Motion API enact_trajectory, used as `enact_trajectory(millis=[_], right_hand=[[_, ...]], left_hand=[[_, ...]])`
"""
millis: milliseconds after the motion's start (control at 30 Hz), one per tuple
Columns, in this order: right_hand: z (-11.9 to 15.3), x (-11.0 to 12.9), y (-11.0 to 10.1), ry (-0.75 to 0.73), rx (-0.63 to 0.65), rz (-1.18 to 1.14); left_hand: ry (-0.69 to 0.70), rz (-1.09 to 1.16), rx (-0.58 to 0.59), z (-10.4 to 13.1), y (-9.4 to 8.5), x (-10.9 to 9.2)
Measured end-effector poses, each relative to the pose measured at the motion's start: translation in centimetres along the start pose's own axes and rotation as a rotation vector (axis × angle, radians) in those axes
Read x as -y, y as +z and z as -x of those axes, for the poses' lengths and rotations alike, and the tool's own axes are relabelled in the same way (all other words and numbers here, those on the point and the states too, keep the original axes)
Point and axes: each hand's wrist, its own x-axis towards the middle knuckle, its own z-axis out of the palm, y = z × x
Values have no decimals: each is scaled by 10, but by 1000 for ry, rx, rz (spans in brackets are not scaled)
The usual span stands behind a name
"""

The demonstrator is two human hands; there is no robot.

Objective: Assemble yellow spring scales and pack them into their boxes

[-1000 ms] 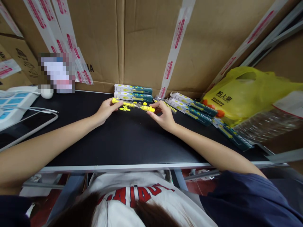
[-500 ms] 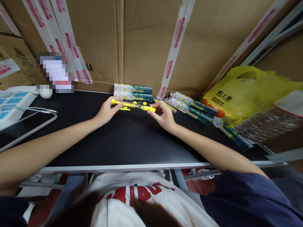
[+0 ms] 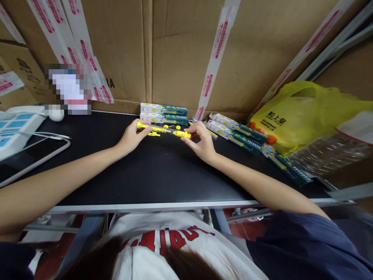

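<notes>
A slim yellow tube-shaped tool [image 3: 159, 128], with a short metallic section near its right part, is held level across both hands just above the black table. My left hand [image 3: 132, 137] is closed around its left end, thumb along the near side. The fingers and thumb of my right hand [image 3: 202, 144] pinch the yellow cap-like right end. Just below the tool lies a small yellow clip-like part [image 3: 154, 134]. Behind it sit small round yellow pieces [image 3: 178, 127]. Thin rods behind my right hand are partly hidden by it.
Two slim printed boxes [image 3: 163, 118] lie at the back of the black table [image 3: 163, 175], with several more boxes [image 3: 234, 136] to the right. A yellow plastic bag [image 3: 303, 116] stands at far right. On the left are a power strip [image 3: 25, 124] and a tablet-like device [image 3: 29, 163]. Cardboard [image 3: 180, 50] walls the back.
Almost nothing differs. My right hand has shifted very slightly on the tool's right end, and both hands keep their hold.
</notes>
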Motion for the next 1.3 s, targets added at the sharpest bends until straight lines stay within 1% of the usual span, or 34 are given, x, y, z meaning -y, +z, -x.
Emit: enact_trajectory(millis=[133, 333, 633, 833, 967, 1067, 1200, 1300], right_hand=[[1, -2, 2, -7, 18, -4], [6, -9, 6, 66, 101, -64], [8, -10, 6, 131, 199, -153], [11, -12, 8, 180, 232, -193], [12, -15, 9, 204, 224, -231], [11, -15, 9, 208, 186, -242], [5, -9, 8, 228, 97, -296], [1, -3, 6, 220, 62, -322]], left_hand=[[-17, 3, 9, 1, 0, -1], [-35, 19, 7, 1, 0, -1], [-71, 39, 20, 1, 0, -1], [-81, 50, 32, 2, 1, -2], [-70, 58, 32, 2, 0, -3], [-66, 25, 35, 0, -1, -2], [-36, -123, 36, -4, -5, 1], [6, -217, 52, -7, -8, 5]])
